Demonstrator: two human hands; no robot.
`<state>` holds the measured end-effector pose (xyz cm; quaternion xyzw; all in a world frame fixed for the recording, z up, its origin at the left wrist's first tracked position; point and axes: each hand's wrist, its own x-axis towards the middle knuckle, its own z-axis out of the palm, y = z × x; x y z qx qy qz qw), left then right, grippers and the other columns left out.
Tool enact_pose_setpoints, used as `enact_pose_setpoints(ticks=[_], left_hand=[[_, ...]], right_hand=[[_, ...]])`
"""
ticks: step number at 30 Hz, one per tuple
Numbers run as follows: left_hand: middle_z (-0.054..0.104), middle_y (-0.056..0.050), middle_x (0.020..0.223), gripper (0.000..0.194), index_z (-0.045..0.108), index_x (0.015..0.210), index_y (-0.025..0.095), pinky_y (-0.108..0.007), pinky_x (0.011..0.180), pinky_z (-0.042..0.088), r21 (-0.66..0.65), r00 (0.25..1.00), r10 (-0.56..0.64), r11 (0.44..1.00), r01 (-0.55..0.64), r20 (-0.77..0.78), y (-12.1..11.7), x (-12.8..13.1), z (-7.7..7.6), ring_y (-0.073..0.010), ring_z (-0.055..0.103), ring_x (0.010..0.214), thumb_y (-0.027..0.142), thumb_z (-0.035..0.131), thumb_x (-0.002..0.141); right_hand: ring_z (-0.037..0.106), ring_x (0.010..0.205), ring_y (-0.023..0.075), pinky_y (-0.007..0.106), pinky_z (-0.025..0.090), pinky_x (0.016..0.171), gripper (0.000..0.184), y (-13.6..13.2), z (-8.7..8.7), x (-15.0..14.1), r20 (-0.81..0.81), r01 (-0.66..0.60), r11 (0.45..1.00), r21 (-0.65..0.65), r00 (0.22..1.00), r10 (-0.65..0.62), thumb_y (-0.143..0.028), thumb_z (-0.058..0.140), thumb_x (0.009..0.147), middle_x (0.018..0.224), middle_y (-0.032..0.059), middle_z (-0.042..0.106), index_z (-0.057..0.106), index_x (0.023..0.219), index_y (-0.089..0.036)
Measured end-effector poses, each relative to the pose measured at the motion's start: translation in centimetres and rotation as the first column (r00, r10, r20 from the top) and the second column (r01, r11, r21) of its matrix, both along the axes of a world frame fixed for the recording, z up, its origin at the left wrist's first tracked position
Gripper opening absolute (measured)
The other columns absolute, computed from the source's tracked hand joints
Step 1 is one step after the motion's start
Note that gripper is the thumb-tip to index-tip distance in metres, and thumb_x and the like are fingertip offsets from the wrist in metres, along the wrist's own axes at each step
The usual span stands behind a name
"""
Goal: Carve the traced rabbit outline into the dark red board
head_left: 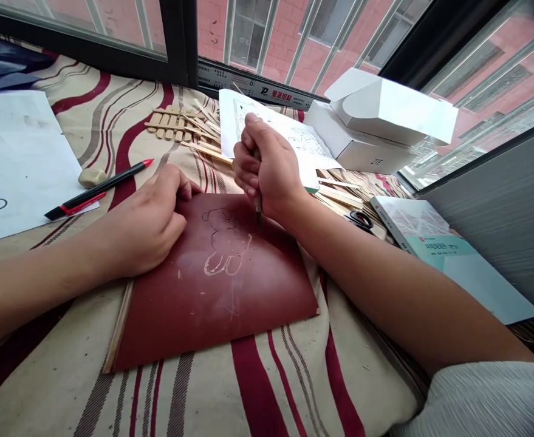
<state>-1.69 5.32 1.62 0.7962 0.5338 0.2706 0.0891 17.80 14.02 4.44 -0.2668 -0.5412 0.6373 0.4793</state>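
A reddish-brown board (212, 309) lies on the striped cloth, bearing an outlined cartoon figure (225, 243) in dark lines. Pale scratched grooves follow the figure's nearer part. My left hand (155, 224) is closed at the board's left far corner, its fingers curled by the edge and its thumb on the surface. My right hand (269, 161) makes a fist around a slim carving tool (258, 209), held upright, point down at the board right of the figure. Most of the tool's handle is hidden in my fingers.
Left of the board lie a black pen (102, 188), an eraser (92, 177) and a drawing sheet (25, 158). Wooden sticks (175, 124), a printed sheet (234, 115) and a white box (362, 142) stand behind. Scissors (360, 220) and a book (440, 243) are right.
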Motion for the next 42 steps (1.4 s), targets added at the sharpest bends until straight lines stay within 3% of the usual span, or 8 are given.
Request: enact_pose_setpoints(ticks=[7,12,18,24,34,39,42], left_hand=[[0.057,-0.002,0.106,0.024,0.045,0.114,0.028,-0.046,0.098,0.056,-0.068,0.998,-0.033,0.997,0.029,-0.054,0.1,-0.3,0.6,-0.0227,0.059,0.093,0.033,0.04,0.091],[0.063,-0.004,0.113,0.034,0.048,0.125,0.027,-0.047,0.095,0.056,-0.094,0.995,-0.034,0.995,0.025,-0.091,0.2,-0.7,0.4,-0.0258,0.065,0.1,0.037,0.037,0.094],[0.065,-0.004,0.113,0.045,0.049,0.135,0.026,-0.047,0.097,0.057,-0.114,0.997,-0.007,0.993,-0.003,-0.082,0.2,-0.9,0.2,-0.0262,0.065,0.1,0.041,0.04,0.093],[0.067,-0.007,0.122,0.041,0.049,0.131,0.027,-0.05,0.098,0.057,-0.113,0.998,-0.017,0.994,0.01,-0.06,0.2,-0.7,0.2,-0.0298,0.067,0.113,0.039,0.041,0.092],[0.058,0.001,0.101,0.018,0.045,0.109,0.029,-0.044,0.087,0.055,-0.029,0.997,-0.03,0.999,0.028,-0.075,0.0,-0.6,0.4,-0.0208,0.058,0.082,0.035,0.039,0.093],[0.057,0.0,0.101,0.018,0.045,0.109,0.028,-0.043,0.087,0.056,-0.053,0.997,-0.033,0.998,0.03,-0.068,0.0,-0.4,0.6,-0.0211,0.057,0.084,0.034,0.041,0.092],[0.058,-0.002,0.105,0.022,0.047,0.111,0.028,-0.043,0.089,0.057,-0.069,0.997,-0.018,0.998,0.014,-0.068,-0.1,-0.5,0.5,-0.0233,0.06,0.092,0.036,0.042,0.092]], right_hand=[[0.04,0.053,0.0089,0.024,0.036,0.048,0.074,-1.4,0.1,-1.2,-0.045,0.081,0.969,0.234,0.996,-0.072,-0.092,0.067,0.088,0.06,-0.0066,0.039,0.034,0.073,-0.027],[0.04,0.056,0.0093,0.024,0.039,0.053,0.073,-2.2,0.0,-1.4,-0.021,0.107,0.935,0.339,0.994,-0.106,-0.095,0.057,0.091,0.065,-0.0049,0.041,0.036,0.075,-0.027],[0.043,0.06,0.0104,0.026,0.042,0.057,0.071,-2.1,-0.1,-1.4,-0.006,0.112,0.92,0.376,0.993,-0.119,-0.092,0.057,0.094,0.067,-0.0038,0.044,0.036,0.077,-0.027],[0.047,0.064,0.0119,0.027,0.044,0.063,0.068,-1.6,-0.4,-1.4,0.038,0.149,0.893,0.425,0.983,-0.182,-0.089,0.049,0.1,0.069,-0.0035,0.044,0.033,0.079,-0.027],[0.043,0.069,0.013,0.027,0.046,0.072,0.055,-2.9,-0.1,-1.2,0.091,0.141,0.788,0.599,0.966,-0.241,-0.07,0.048,0.112,0.075,-0.0026,0.041,0.032,0.082,-0.026],[0.047,0.072,0.0137,0.026,0.049,0.075,0.049,-3.2,0.1,-1.2,0.182,0.123,0.788,0.603,0.941,-0.286,-0.063,0.047,0.114,0.076,-0.0018,0.044,0.035,0.084,-0.026],[0.055,0.076,0.0136,0.025,0.051,0.079,0.047,-3.6,0.2,-1.1,0.211,0.089,0.758,0.646,0.934,-0.289,-0.06,0.048,0.114,0.078,-0.0012,0.049,0.038,0.084,-0.025]])
